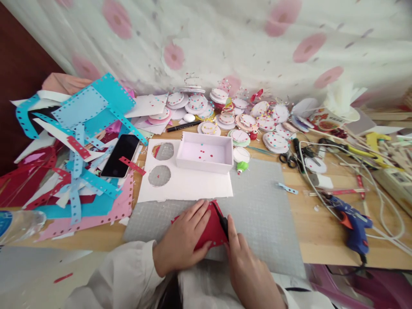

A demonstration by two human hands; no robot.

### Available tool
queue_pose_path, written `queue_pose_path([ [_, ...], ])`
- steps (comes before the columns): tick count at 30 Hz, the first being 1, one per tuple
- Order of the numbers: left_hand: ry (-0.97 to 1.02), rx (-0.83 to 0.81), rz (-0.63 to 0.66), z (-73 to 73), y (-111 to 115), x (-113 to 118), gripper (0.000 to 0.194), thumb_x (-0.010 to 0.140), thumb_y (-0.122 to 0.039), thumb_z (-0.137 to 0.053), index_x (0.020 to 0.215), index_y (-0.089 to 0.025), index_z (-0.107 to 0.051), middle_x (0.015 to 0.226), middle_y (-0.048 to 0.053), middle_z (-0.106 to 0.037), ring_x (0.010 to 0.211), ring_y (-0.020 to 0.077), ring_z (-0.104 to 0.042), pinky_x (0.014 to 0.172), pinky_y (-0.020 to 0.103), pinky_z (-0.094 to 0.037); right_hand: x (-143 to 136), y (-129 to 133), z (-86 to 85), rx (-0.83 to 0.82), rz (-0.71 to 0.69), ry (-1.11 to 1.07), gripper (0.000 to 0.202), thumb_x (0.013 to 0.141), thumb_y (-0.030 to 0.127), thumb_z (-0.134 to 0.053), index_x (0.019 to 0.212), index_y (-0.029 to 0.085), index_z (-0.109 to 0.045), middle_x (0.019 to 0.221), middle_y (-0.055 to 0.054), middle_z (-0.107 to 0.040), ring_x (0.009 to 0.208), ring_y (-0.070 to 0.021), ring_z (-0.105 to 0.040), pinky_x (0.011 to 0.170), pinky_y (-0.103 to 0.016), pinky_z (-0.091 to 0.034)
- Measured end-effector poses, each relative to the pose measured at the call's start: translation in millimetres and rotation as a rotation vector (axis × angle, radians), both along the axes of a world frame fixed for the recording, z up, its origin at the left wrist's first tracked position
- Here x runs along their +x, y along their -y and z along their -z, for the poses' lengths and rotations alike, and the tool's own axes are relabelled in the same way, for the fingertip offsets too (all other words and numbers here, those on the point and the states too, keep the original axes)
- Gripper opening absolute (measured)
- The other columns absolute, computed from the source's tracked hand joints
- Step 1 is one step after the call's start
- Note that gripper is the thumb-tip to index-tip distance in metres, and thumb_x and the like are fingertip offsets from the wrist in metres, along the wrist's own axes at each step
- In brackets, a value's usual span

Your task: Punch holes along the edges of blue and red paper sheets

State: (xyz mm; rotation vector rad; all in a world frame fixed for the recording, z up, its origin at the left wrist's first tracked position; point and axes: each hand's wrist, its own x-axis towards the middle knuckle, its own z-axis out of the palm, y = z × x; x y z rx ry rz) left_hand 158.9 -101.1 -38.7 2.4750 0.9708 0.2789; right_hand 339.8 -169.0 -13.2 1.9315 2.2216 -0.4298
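My left hand (pixel 185 238) lies flat with its fingers spread over a red sheet (pixel 210 229) on the grey cutting mat (pixel 260 214). The sheet has small holes along its edge. In my right hand (pixel 246 262) is a black craft knife (pixel 224 223), held with the index finger stretched along it. Its blade end rests on the red sheet near the top corner. Just beyond my hands lies a white board (pixel 189 189) with two round cut-outs. An open white box (pixel 205 154) with a few red bits inside stands on that board.
Coloured paper scraps (pixel 77 171) and a phone (pixel 120 155) lie at the left, above a plastic bottle (pixel 22 225). Several decorated paper discs (pixel 196 104) line the back. Scissors (pixel 288 160), looping cables and a blue glue gun (pixel 352 227) are at the right.
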Motion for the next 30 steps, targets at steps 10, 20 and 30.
queue_pose_path([
  [10,-0.033,-0.045,-0.058,-5.1,2,6,0.078,0.078,-0.029,-0.054,0.147,-0.011,-0.02,0.152,0.014,-0.027,0.139,0.0295,-0.024,0.111,0.046,-0.029,6,19,10.1,0.07,-0.02,-0.004,0.085,0.071,-0.008,-0.034,0.15,0.012,-0.008,0.083,-0.007,-0.065,0.046,-0.0143,-0.062,0.035,-0.017,-0.045],
  [20,-0.098,0.058,-0.09,-2.7,6,12,0.072,0.083,-0.032,-0.051,0.146,-0.015,-0.022,0.15,0.012,-0.03,0.138,0.0283,-0.027,0.112,0.043,-0.022,8,34,13.0,0.124,-0.002,-0.03,0.082,0.076,-0.007,-0.029,0.146,0.01,0.011,0.084,-0.006,-0.064,0.055,-0.0176,-0.067,0.04,-0.021,-0.05],
  [30,-0.146,0.117,-0.096,-2.6,9,14,0.069,0.084,-0.032,-0.05,0.145,-0.012,-0.026,0.149,0.014,-0.032,0.137,0.0278,-0.027,0.112,0.043,-0.02,9,52,11.9,0.137,0.027,0.01,0.078,0.079,-0.006,-0.031,0.145,0.008,0.008,0.084,-0.006,-0.065,0.052,-0.02,-0.067,0.039,-0.026,-0.051],
])
